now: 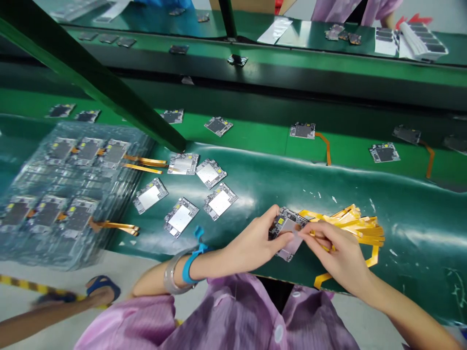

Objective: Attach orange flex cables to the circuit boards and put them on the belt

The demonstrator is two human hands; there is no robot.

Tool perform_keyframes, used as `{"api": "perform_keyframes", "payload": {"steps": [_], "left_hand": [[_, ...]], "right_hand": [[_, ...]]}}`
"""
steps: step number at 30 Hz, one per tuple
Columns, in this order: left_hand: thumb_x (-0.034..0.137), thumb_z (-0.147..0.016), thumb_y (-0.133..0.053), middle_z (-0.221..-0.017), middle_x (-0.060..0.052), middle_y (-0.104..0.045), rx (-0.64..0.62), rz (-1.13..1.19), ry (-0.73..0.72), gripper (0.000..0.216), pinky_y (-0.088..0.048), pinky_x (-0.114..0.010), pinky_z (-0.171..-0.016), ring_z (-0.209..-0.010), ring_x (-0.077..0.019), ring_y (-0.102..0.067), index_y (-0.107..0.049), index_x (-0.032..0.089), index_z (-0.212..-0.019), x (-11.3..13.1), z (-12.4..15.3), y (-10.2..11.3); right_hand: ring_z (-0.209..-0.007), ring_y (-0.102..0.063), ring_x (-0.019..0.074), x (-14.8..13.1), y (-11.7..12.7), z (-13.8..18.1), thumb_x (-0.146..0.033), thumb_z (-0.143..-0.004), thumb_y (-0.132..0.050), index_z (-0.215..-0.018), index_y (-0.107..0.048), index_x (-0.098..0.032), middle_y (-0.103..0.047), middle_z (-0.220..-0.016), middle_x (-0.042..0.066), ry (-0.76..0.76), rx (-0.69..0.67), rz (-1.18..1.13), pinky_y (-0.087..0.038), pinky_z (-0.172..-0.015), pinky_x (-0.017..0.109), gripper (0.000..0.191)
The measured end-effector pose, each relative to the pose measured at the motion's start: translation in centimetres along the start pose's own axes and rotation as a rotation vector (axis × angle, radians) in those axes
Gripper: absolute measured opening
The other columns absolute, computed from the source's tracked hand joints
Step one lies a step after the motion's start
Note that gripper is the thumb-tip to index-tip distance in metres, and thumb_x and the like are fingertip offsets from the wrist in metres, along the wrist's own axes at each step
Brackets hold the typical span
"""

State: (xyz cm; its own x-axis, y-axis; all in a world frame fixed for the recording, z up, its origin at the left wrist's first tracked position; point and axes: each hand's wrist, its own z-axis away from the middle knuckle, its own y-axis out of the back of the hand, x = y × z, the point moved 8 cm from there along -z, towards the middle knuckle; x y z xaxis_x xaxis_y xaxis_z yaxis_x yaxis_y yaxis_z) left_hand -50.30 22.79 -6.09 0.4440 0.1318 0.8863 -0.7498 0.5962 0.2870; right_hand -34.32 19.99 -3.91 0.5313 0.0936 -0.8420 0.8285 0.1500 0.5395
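My left hand (260, 238) grips a circuit board (290, 231) by its left side, thumb across its pale shield plate. At the board's upper right edge, the thumb and forefinger of my right hand (333, 248) are pinched together on an orange flex cable (321, 239), mostly hidden by the fingers. A pile of orange flex cables (359, 223) lies just beyond that hand. Left of my hands, several loose boards rest on the green mat, among them one board (221, 201) with a bright silver plate.
Stacked clear plastic trays (76, 184) at the left hold boards with attached cables. A green post (120, 92) slants across the bench. Beyond the mat, a green conveyor strip (255, 129) carries spaced boards. Another person's sleeve (328, 12) shows across the line; someone's foot (104, 290) is lower left.
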Motion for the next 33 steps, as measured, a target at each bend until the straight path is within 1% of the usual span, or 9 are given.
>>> {"api": "perform_keyframes", "payload": {"steps": [2, 4, 7, 10, 12, 16, 20, 27, 33], "left_hand": [[0.041, -0.090, -0.061, -0.077, 0.003, -0.053, -0.035, 0.093, 0.010, 0.026, -0.039, -0.025, -0.058, -0.067, -0.0133, -0.049, -0.046, 0.022, -0.099, 0.0, -0.7, 0.4], [0.046, -0.089, -0.063, -0.076, 0.004, -0.050, -0.080, 0.155, 0.035, 0.029, -0.039, -0.024, -0.059, -0.068, -0.0127, -0.047, -0.049, 0.021, -0.095, 0.1, -1.3, 0.5], [0.051, -0.086, -0.067, -0.068, 0.006, -0.040, -0.147, 0.154, 0.055, 0.038, -0.031, -0.023, -0.054, -0.061, -0.0097, -0.038, -0.047, 0.019, -0.078, 0.5, -1.7, 0.4], [0.047, -0.085, -0.068, -0.066, 0.007, -0.037, -0.216, 0.160, 0.060, 0.037, -0.028, -0.022, -0.051, -0.058, -0.0085, -0.033, -0.047, 0.019, -0.076, 0.9, -1.5, -0.1], [0.044, -0.086, -0.068, -0.066, 0.007, -0.038, -0.257, 0.176, 0.057, 0.034, -0.029, -0.021, -0.051, -0.058, -0.0083, -0.034, -0.048, 0.019, -0.076, 1.1, -1.2, -0.4], [0.040, -0.086, -0.066, -0.064, 0.008, -0.038, -0.292, 0.162, 0.064, 0.031, -0.027, -0.021, -0.049, -0.056, -0.0081, -0.032, -0.046, 0.019, -0.075, 1.2, -0.8, -0.7], [0.039, -0.086, -0.066, -0.063, 0.008, -0.038, -0.292, 0.121, 0.084, 0.032, -0.026, -0.021, -0.048, -0.056, -0.0081, -0.031, -0.044, 0.020, -0.074, 0.9, -0.7, -0.7], [0.037, -0.084, -0.065, -0.064, 0.007, -0.039, -0.302, 0.085, 0.078, 0.029, -0.027, -0.021, -0.049, -0.057, -0.0083, -0.033, -0.045, 0.019, -0.073, 0.9, -0.7, -0.6], [0.038, -0.081, -0.066, -0.064, 0.007, -0.038, -0.303, 0.117, 0.112, 0.032, -0.027, -0.022, -0.050, -0.059, -0.0091, -0.032, -0.043, 0.020, -0.070, 0.1, -0.9, -1.0]], "right_hand": [[-0.054, -0.037, 0.0120, 0.1, -0.3, 0.6, -0.037, -0.096, -0.060, -0.116, -0.053, -0.026, -0.035, -0.064, -0.008, -0.072, -0.106, -0.103, -0.037, -0.053, 0.024, 0.024], [-0.053, -0.037, 0.0119, 0.9, -0.5, 1.1, -0.041, -0.100, -0.053, -0.126, -0.042, -0.028, -0.035, -0.063, -0.009, -0.231, -0.192, -0.209, -0.036, -0.050, 0.022, 0.031], [-0.054, -0.045, 0.0118, 1.7, -0.5, 1.3, -0.045, -0.104, -0.042, -0.117, -0.043, -0.027, -0.046, -0.062, -0.008, -0.366, -0.263, -0.289, -0.039, -0.051, 0.022, 0.023], [-0.065, -0.061, 0.0132, 1.7, -0.8, 0.6, -0.046, -0.102, -0.048, -0.098, -0.051, -0.024, -0.066, -0.069, -0.002, -0.362, -0.295, -0.358, -0.048, -0.064, 0.025, 0.023], [-0.069, -0.066, 0.0145, 1.6, -0.9, 0.1, -0.046, -0.099, -0.054, -0.089, -0.056, -0.022, -0.071, -0.072, 0.001, -0.373, -0.278, -0.381, -0.052, -0.070, 0.027, 0.026], [-0.074, -0.072, 0.0167, 1.6, -1.1, -0.1, -0.047, -0.091, -0.065, -0.083, -0.066, -0.022, -0.074, -0.079, 0.003, -0.425, -0.241, -0.446, -0.059, -0.072, 0.028, 0.027], [-0.072, -0.075, 0.0176, 1.9, -1.5, 0.5, -0.047, -0.087, -0.071, -0.077, -0.067, -0.022, -0.075, -0.072, 0.003, -0.497, -0.276, -0.460, -0.061, -0.071, 0.027, 0.027], [-0.070, -0.075, 0.0171, 2.2, -1.9, 0.7, -0.045, -0.089, -0.068, -0.078, -0.067, -0.022, -0.075, -0.074, 0.003, -0.485, -0.344, -0.418, -0.059, -0.067, 0.026, 0.026], [-0.079, -0.076, 0.0185, 2.4, -2.3, 0.8, -0.047, -0.089, -0.067, -0.083, -0.069, -0.021, -0.075, -0.081, 0.003, -0.515, -0.386, -0.422, -0.059, -0.072, 0.028, 0.027]]}}
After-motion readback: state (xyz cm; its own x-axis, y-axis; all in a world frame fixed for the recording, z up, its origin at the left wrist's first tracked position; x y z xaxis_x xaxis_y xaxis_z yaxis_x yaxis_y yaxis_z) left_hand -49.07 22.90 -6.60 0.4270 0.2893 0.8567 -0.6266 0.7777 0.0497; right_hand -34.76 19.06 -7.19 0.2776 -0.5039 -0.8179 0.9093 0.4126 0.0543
